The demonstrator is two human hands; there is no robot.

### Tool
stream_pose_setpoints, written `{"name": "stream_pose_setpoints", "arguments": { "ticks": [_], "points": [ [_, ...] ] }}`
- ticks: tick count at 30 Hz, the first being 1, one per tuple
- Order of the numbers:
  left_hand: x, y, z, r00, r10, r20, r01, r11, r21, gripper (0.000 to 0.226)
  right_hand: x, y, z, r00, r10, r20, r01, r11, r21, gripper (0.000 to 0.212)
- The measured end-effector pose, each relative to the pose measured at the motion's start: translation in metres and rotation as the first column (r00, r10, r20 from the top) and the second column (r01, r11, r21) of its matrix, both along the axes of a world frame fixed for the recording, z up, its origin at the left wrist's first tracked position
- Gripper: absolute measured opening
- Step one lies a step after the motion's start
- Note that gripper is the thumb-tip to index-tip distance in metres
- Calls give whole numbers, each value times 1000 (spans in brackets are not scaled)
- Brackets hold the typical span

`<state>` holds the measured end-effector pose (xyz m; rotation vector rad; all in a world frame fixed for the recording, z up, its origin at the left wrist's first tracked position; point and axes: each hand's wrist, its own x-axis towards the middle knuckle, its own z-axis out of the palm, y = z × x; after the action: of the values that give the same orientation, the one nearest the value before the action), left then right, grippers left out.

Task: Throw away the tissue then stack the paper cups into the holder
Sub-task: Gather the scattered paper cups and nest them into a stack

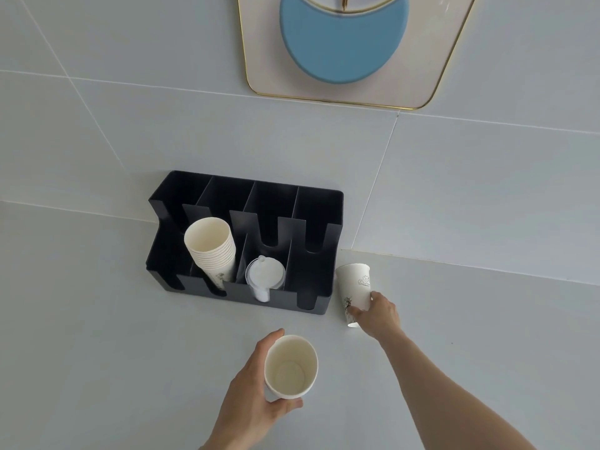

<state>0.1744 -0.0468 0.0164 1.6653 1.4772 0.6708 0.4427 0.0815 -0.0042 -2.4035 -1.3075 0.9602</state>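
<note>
A black compartmented holder [319,203] stands against the wall on the pale counter. A stack of white paper cups [211,248] leans in its second slot from the left. My left hand [250,384] is wrapped around an upright paper cup [290,368], its open mouth facing me, in front of the holder. My right hand [380,315] grips another paper cup [355,287] with a small line drawing, right of the holder and tilted. No tissue is in view.
Clear plastic lids [264,276] sit in the holder's third front slot; the right slots hold nothing. A wall decoration [344,40] with a gold rim and blue disc hangs above. The counter [113,336] stretches left and right of the hands.
</note>
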Motion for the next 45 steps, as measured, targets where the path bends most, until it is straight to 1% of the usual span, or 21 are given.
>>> {"name": "stream_pose_setpoints", "arguments": {
  "ticks": [1,3,5,7,9,11,14,16,17,19,22,25,27,29,31,34,37,39,41,43,45],
  "points": [
    [0,0,0,1000,-1,-2,1,1000,-2,108,0,-2,-3,999,-29,-34,29,1000,-7,44],
    [0,1,0,1000,-4,-2,4,1000,-4,108,1,-9,-2,980,-129,-153,128,992,-16,39],
    [-1,1,1,1000,-12,-2,12,1000,2,109,1,-19,6,925,-234,-298,239,971,-22,32],
    [-1,2,1,1000,-22,-3,22,1000,3,109,2,-30,19,867,-267,-420,293,956,-3,24],
    [-2,1,1,1000,-21,-7,21,1000,-7,108,0,-47,41,828,-221,-515,289,956,55,17],
    [-2,1,1,1000,-18,-10,18,1000,-16,108,-8,-67,67,817,-136,-560,258,955,144,18],
    [-2,1,0,1000,-10,-13,9,1000,-25,108,-27,-97,99,764,19,-644,211,937,279,32],
    [-2,1,-1,1000,-1,-9,0,999,-33,109,-42,-113,109,732,116,-671,167,925,341,43],
    [-2,1,0,1000,1,-7,-1,999,-36,109,-50,-120,111,727,165,-666,130,920,369,47],
    [-2,1,1,1000,-2,-1,2,999,-40,107,-65,-130,106,749,254,-612,42,904,426,54],
    [-2,2,3,1000,-9,7,10,999,-52,101,-83,-139,87,829,333,-449,-78,865,496,57],
    [-1,2,4,1000,-13,9,14,998,-67,99,-91,-145,71,894,342,-290,-151,839,523,61],
    [-1,1,4,1000,-7,12,8,996,-94,92,-93,-148,62,900,355,-252,-184,835,519,71],
    [0,0,6,1000,-7,3,7,994,-109,84,-91,-149,57,886,383,-263,-221,846,485,89],
    [-1,2,9,1000,-28,11,29,997,-71,89,-86,-149,54,855,428,-294,-264,846,464,102],
    [-6,2,13,997,-71,34,73,996,-50,112,-81,-147,59,845,470,-257,-321,828,460,111],
    [-13,1,19,996,-80,40,84,992,-89,123,-81,-144,62,855,495,-152,-377,796,473,105],
    [-19,1,23,996,-83,41,86,994,-69,120,-82,-142,61,848,521,-92,-424,774,470,96],
    [-24,3,25,993,-96,61,99,994,-45,108,-83,-141,60,844,533,-60,-448,762,468,91],
    [-28,4,26,991,-104,81,108,993,-47,92,-82,-140,59,847,528,-65,-441,765,470,89],
    [-30,4,27,992,-86,88,91,994,-57,82,-81,-139,60,846,528,-70,-440,766,468,88]
  ]
}}
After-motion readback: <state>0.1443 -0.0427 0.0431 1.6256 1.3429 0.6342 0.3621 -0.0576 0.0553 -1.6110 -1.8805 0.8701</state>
